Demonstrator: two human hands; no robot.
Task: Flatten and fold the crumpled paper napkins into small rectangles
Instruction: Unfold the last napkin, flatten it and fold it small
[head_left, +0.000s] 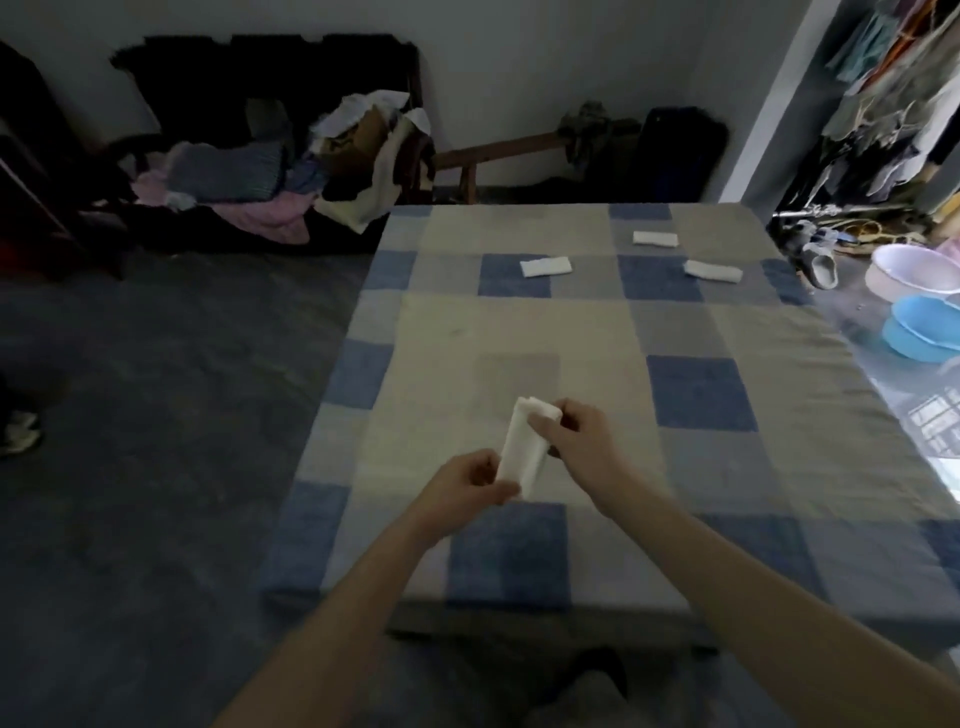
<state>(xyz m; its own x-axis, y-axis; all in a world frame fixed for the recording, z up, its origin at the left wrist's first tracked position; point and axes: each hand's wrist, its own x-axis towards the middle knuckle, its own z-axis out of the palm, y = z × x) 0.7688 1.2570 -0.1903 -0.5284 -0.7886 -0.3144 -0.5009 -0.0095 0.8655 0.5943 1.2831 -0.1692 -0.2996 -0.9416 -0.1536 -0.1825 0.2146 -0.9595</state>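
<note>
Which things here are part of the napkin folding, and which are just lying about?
Job:
- napkin, gripped at its ends by left hand and right hand
- three folded napkins on the bed

Lying about:
- clothes pile
- white basin
- blue basins
- hanging clothes
- bench

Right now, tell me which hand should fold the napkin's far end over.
Right. The right hand already pinches the far end of the napkin, while the left hand grips the near end and can likely steady it above the checked cloth.
</note>
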